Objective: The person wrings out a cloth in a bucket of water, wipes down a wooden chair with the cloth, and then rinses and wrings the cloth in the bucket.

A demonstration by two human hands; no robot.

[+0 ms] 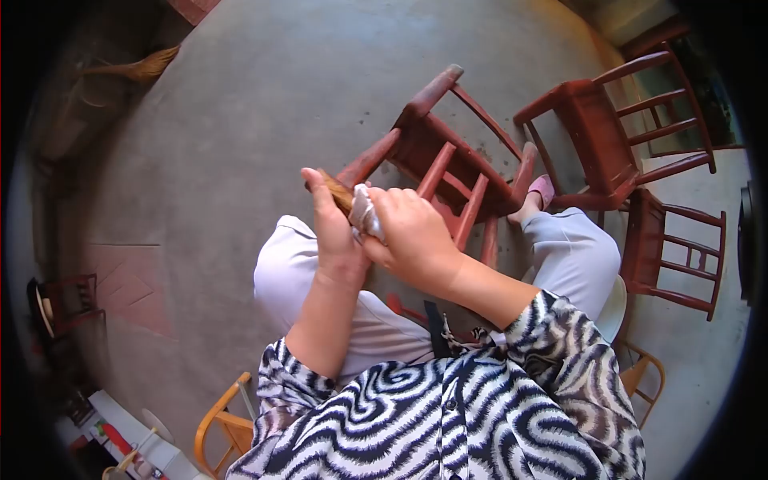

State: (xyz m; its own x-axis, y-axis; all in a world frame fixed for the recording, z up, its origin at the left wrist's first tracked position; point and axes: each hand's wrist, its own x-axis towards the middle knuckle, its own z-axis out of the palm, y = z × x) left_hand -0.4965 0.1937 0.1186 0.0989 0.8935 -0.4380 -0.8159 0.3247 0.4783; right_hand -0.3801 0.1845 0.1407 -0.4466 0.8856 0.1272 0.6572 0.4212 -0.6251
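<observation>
My right hand (pixel 416 236) is closed around a crumpled white piece (pixel 366 212), which looks like cloth or paper, and presses it against a brown wooden piece (pixel 340 194). My left hand (pixel 330 228) grips that brown wood from the left, with its fingertips partly hidden. A dark red wooden chair (pixel 436 148) lies tipped in front of me, its legs pointing away and its back bars running toward my hands. Whether the brown wood belongs to this chair is hard to make out behind my hands.
Two more red chairs (pixel 596 128) (pixel 652 248) stand at the right. My pink shoe (pixel 542 190) is beside the tipped chair. Yellow-brown chair frames (pixel 224 420) show near me. A broom (pixel 144 68) lies at the upper left, and a small dark chair (pixel 72 300) is at the left.
</observation>
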